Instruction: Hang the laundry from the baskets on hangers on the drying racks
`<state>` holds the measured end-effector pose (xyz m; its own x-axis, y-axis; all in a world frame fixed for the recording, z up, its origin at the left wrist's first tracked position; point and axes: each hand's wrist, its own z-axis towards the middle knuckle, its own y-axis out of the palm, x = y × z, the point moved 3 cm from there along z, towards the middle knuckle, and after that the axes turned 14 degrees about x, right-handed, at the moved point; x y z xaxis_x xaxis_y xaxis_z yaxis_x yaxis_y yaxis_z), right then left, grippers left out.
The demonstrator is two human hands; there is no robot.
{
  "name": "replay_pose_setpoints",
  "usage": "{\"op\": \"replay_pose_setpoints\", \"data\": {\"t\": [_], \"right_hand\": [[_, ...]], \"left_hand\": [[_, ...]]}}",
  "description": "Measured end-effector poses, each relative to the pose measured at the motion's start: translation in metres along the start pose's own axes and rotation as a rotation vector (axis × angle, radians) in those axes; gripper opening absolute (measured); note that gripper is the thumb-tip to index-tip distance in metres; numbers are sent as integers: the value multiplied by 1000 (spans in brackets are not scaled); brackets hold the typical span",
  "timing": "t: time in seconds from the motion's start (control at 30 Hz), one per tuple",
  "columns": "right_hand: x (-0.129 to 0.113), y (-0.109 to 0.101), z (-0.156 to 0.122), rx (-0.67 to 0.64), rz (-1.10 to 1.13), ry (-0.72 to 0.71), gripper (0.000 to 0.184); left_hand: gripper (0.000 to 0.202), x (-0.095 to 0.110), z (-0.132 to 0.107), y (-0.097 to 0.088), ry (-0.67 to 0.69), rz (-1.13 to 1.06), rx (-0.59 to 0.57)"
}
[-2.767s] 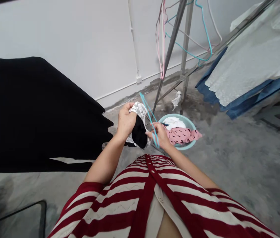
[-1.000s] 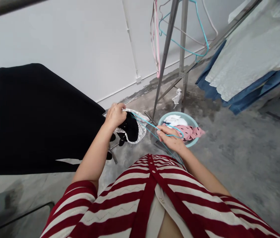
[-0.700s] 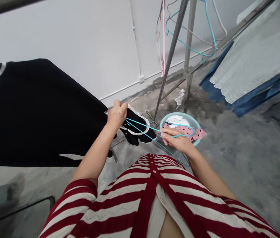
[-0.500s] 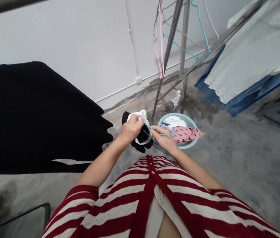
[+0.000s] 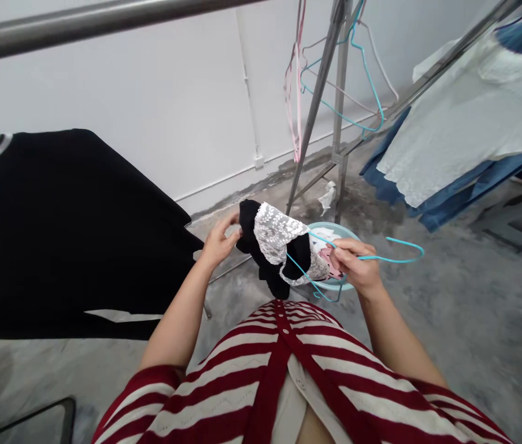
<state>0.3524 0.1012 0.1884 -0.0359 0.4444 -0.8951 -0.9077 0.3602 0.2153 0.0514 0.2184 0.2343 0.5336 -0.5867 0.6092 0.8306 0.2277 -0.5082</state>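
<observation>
A small black garment with white lace trim (image 5: 273, 246) hangs between my hands at chest height. My left hand (image 5: 220, 237) pinches its left edge with closed fingers. My right hand (image 5: 355, 264) is closed on a turquoise wire hanger (image 5: 397, 255) whose hook points right; the hanger's body runs into the garment. Behind the garment a pale blue basin (image 5: 342, 279) with pink dotted and white laundry sits on the concrete floor, mostly hidden.
A black garment (image 5: 57, 228) hangs at left under a steel rail (image 5: 80, 24). A metal drying rack leg (image 5: 318, 98) stands ahead with pink and turquoise hangers (image 5: 367, 74) on it. White and blue clothes (image 5: 464, 123) hang at right. A crumpled white scrap (image 5: 326, 196) lies by the wall.
The hands have risen and drawn apart. The garment now spreads over the hanger, lace side showing, and the hanger's hook points out to the right. The rail has come into view.
</observation>
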Motion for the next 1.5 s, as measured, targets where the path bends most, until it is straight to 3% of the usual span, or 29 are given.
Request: {"op": "replay_pose_setpoints", "data": {"t": [0.07,0.2,0.27,0.33,0.4,0.43,0.5,0.6,0.67,0.77,0.83,0.9,0.97,1.03,1.13,1.27,1.4,1.5], "right_hand": [[-3,-5,0,20,73,-10,14],[-4,-13,0,66,154,5,14],[-5,-14,-2,100,143,2,13],[-6,-11,-3,116,112,18,12],[-8,-6,-3,121,146,53,12],[-9,-3,-3,124,191,72,12],[-11,-1,-2,137,295,97,12],[-12,-3,-1,151,384,112,11],[-12,-7,-1,143,395,109,12],[-13,-10,-2,100,390,104,13],[-15,-9,-3,89,372,105,15],[-18,-6,-3,84,297,108,15],[-20,-1,-3,52,177,112,14],[-21,5,-2,6,91,106,13],[-18,9,-1,-34,95,82,12],[-11,10,-2,-120,140,128,14],[-20,24,0,-260,108,184,17],[-28,29,19,-317,-41,138,17]], "left_hand": [[37,7,11,0,-32,-117,-12],[30,36,32,-28,-28,-199,343],[30,52,37,-39,-1,-159,435],[26,68,38,-42,94,-76,436],[21,80,34,-34,221,17,366],[28,82,32,-27,260,46,316],[44,77,29,-10,241,40,174],[31,60,30,7,84,-99,-9],[28,51,36,2,23,-158,56],[22,55,46,-23,32,-72,286],[20,72,50,-38,129,43,373],[20,99,49,-44,328,129,397],[22,129,43,-35,588,186,267],[22,152,34,-15,834,264,6],[22,162,26,15,1039,445,-279],[35,157,26,29,1090,554,-400],[37,153,22,34,1020,522,-560],[37,147,24,38,933,430,-656]]}}
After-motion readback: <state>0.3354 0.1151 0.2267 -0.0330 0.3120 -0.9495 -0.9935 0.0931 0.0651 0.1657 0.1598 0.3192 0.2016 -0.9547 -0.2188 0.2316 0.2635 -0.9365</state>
